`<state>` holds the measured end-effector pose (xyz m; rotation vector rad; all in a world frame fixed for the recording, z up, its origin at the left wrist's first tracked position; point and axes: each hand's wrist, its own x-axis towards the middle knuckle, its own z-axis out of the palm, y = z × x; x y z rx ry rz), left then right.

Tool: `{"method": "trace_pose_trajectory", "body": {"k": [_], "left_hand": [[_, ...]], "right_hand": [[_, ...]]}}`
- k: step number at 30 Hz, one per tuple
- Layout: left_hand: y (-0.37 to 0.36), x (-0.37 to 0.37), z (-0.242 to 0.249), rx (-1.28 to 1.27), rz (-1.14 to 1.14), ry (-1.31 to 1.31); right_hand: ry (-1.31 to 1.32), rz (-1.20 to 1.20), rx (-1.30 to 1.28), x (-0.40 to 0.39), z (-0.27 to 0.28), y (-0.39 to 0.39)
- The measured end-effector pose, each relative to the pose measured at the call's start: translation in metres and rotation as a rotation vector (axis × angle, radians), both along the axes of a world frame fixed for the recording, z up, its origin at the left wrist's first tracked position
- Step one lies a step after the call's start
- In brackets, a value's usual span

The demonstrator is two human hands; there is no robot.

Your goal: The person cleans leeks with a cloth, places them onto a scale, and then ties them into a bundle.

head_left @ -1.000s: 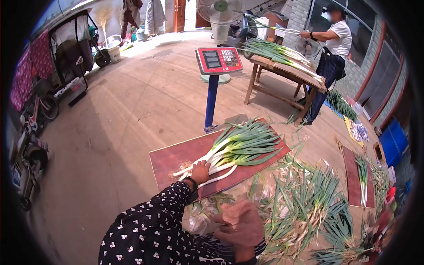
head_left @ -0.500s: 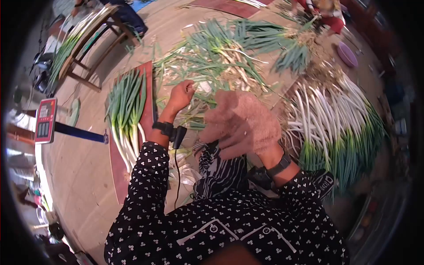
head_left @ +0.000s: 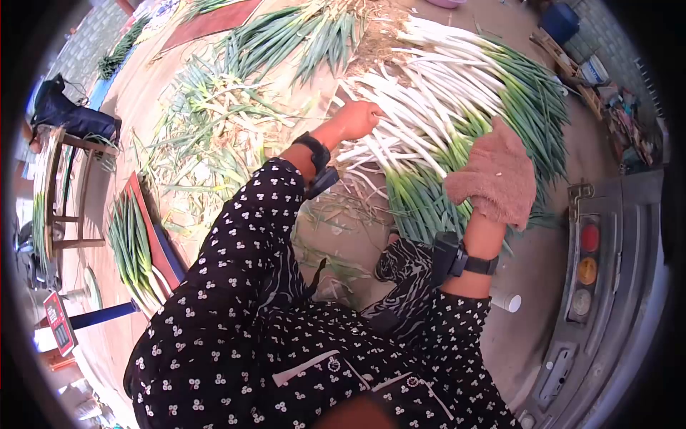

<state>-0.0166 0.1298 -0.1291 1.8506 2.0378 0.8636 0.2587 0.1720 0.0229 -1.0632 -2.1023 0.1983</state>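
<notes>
A large heap of green onions (head_left: 429, 107) lies on the floor ahead, white stalks to the left and green leaves to the right. Over the white stalks is my left hand (head_left: 356, 120), bare, its fingers closed at the stalks; what they grip is too small to make out. My right hand (head_left: 496, 175) wears a brownish-pink cloth glove and hangs over the green leaves, thumb and fingers spread apart, holding nothing.
Loose leaf trimmings (head_left: 214, 136) cover the floor at the left. A smaller onion bundle (head_left: 136, 250) lies on a red board by a digital scale (head_left: 60, 323). A wooden bench (head_left: 77, 193) stands far left, a grey vehicle part with lights (head_left: 607, 279) at right.
The view has turned to the right. Both hands have moved from in front of the trimmings to over the large onion heap.
</notes>
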Motion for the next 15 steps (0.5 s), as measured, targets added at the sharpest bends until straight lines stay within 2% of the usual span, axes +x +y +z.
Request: {"method": "trace_pose_trajectory", "body": {"k": [1, 2, 3, 5, 6, 10, 13, 15], "left_hand": [[0.011, 0.019, -0.007, -0.074, -0.022, 0.105], [0.034, 0.04, -0.039, -0.117, 0.044, 0.153], [0.047, 0.045, -0.053, -0.103, -0.002, 0.228], [0.074, 0.055, -0.059, -0.137, 0.012, 0.295], [0.085, 0.059, -0.065, -0.057, 0.037, 0.329], [0.141, 0.068, -0.062, 0.189, -0.095, 0.562], [0.174, 0.081, -0.066, 0.122, -0.256, 0.688], [0.185, 0.09, -0.079, 0.091, -0.229, 0.728]], "right_hand": [[-0.065, -0.11, 0.112, 0.002, -0.001, -0.004], [-0.114, -0.228, 0.229, -0.003, -0.008, 0.006], [-0.054, -0.258, 0.091, -0.007, -0.003, 0.002], [0.002, -0.155, -0.145, -0.008, 0.016, 0.001], [0.014, -0.123, -0.204, -0.009, 0.017, 0.004], [0.049, -0.071, -0.259, 0.0, 0.007, 0.013], [0.068, -0.056, -0.273, 0.005, 0.003, 0.017], [0.078, -0.05, -0.284, 0.008, 0.001, 0.018]]}}
